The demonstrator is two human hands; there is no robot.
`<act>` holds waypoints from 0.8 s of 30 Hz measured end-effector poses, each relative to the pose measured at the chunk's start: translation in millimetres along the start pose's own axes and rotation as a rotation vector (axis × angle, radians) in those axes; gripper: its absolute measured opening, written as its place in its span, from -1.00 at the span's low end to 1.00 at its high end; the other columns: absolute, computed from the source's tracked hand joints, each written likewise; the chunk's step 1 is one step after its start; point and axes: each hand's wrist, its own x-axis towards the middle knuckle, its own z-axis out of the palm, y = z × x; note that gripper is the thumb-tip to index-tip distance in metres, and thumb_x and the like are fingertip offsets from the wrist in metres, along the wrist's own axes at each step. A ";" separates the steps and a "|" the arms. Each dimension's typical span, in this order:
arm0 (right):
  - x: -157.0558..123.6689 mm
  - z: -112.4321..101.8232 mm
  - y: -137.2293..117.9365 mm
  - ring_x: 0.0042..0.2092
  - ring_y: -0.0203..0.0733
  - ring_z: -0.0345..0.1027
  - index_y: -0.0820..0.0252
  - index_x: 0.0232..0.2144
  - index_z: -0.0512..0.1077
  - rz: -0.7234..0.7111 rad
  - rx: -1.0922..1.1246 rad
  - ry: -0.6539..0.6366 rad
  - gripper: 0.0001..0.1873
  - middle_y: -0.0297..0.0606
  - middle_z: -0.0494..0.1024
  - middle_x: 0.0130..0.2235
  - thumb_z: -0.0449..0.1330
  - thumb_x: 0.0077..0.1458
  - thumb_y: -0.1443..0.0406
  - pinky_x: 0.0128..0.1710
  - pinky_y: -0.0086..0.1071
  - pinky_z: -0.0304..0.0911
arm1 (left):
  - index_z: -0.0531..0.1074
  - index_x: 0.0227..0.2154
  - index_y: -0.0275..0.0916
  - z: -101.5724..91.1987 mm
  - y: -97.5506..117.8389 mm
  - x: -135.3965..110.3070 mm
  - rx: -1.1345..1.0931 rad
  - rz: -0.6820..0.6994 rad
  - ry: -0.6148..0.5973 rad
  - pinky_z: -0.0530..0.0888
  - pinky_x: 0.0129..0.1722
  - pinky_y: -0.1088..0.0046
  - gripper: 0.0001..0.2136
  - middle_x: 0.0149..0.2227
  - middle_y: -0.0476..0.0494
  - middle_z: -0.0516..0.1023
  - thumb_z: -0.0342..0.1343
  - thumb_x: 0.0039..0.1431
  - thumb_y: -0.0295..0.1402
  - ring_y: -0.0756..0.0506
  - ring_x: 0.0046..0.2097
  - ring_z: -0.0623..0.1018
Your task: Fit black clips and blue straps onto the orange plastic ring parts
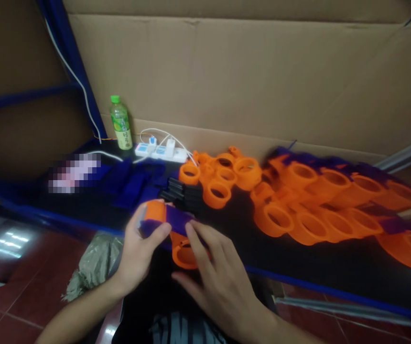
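Observation:
My left hand [139, 246] is closed around an orange plastic ring piece with a purple strap [169, 220], thumb pressed on the strap. My right hand [214, 267] rests on the same piece from the right, fingers curled over its lower orange ring [182, 253]. The piece is held at the near edge of the black table [334, 265], over my lap. Just beyond it lies a small stack of black parts [184, 191].
Several loose orange rings [220, 193] and a long row of orange rings with purple straps [320, 200] cover the table's middle and right. Purple fabric [134, 184], a white power strip [160, 151] and a green bottle [120, 122] stand at the back left. Cardboard walls the rear.

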 end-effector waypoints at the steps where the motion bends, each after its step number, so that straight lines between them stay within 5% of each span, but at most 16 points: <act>1: -0.6 1.1 -0.8 0.21 0.15 0.26 0.20 0.44 -0.05 -0.019 -0.044 0.001 -0.08 0.06 0.36 0.22 0.29 0.18 0.24 0.13 0.01 0.34 | 0.44 0.07 -0.17 -0.2 -1.3 0.0 -0.038 -0.046 -0.006 0.49 0.07 0.25 -0.51 0.08 -0.24 0.56 0.38 0.06 -0.27 -0.26 0.06 0.57; 5: 12.3 -15.6 18.9 0.19 0.14 0.30 0.15 0.45 -0.09 -0.055 -0.054 0.037 -0.10 0.03 0.39 0.20 0.22 0.17 0.34 0.11 0.01 0.36 | 0.41 0.13 -0.10 0.9 1.4 0.6 -0.193 -0.074 -0.174 0.45 0.16 0.15 -0.39 0.20 -0.25 0.46 0.44 -0.01 -0.31 -0.30 0.21 0.46; 8: 31.0 -47.1 56.2 0.18 0.13 0.30 0.13 0.40 0.08 0.069 -0.077 0.138 -0.16 0.00 0.40 0.18 0.27 0.13 0.27 0.16 0.01 0.31 | 0.38 0.18 -0.05 5.4 5.7 4.5 -0.231 -0.061 -0.285 0.41 0.22 0.07 -0.28 0.28 -0.26 0.39 0.48 -0.09 -0.35 -0.35 0.33 0.31; 11: 42.8 -65.5 93.3 0.21 0.14 0.30 0.11 0.32 0.24 0.274 -0.089 0.248 -0.24 -0.05 0.41 0.19 0.30 0.10 0.17 0.22 0.04 0.24 | 0.49 0.05 -0.19 16.5 -0.5 12.6 -0.186 -0.174 -0.295 0.51 0.10 0.05 -0.56 0.15 -0.35 0.51 0.37 0.10 -0.31 -0.34 0.21 0.47; 14: 40.2 -49.7 107.4 0.20 0.11 0.33 0.12 0.29 0.28 0.368 0.016 0.230 -0.25 -0.07 0.42 0.20 0.31 0.08 0.14 0.22 0.03 0.24 | 0.53 -0.21 -0.25 30.6 -18.9 23.6 -0.243 -0.184 -0.129 0.60 -0.23 0.28 -0.76 -0.08 -0.24 0.60 0.36 0.07 -0.31 -0.17 -0.13 0.63; 18: 28.2 -9.2 97.0 0.23 0.07 0.32 0.14 0.30 0.27 0.445 0.160 0.238 -0.28 -0.05 0.41 0.21 0.28 0.11 0.17 0.24 0.02 0.23 | 0.48 -0.42 -0.27 42.2 -30.6 43.9 -0.273 -0.170 -0.025 0.33 -0.58 0.61 -0.87 -0.27 -0.09 0.55 0.34 0.02 -0.44 0.06 -0.43 0.50; 21: 22.9 -0.9 87.6 0.24 0.05 0.30 0.11 0.33 0.22 0.433 0.220 0.281 -0.25 -0.07 0.40 0.22 0.28 0.11 0.19 0.25 0.01 0.22 | 0.47 -0.37 -0.24 45.7 -19.2 60.2 -0.349 -0.083 -0.041 0.33 -0.54 0.60 -0.88 -0.17 -0.13 0.57 0.28 0.02 -0.51 0.01 -0.31 0.53; 24: 18.6 -8.6 82.2 0.26 0.06 0.27 0.09 0.33 0.22 0.402 0.247 0.212 -0.22 -0.08 0.37 0.25 0.31 0.09 0.19 0.28 0.01 0.18 | 0.48 -0.28 -0.23 48.0 -6.5 67.2 -0.400 -0.116 -0.066 0.49 -0.29 0.45 -0.81 -0.08 -0.19 0.59 0.23 0.01 -0.53 -0.10 -0.12 0.57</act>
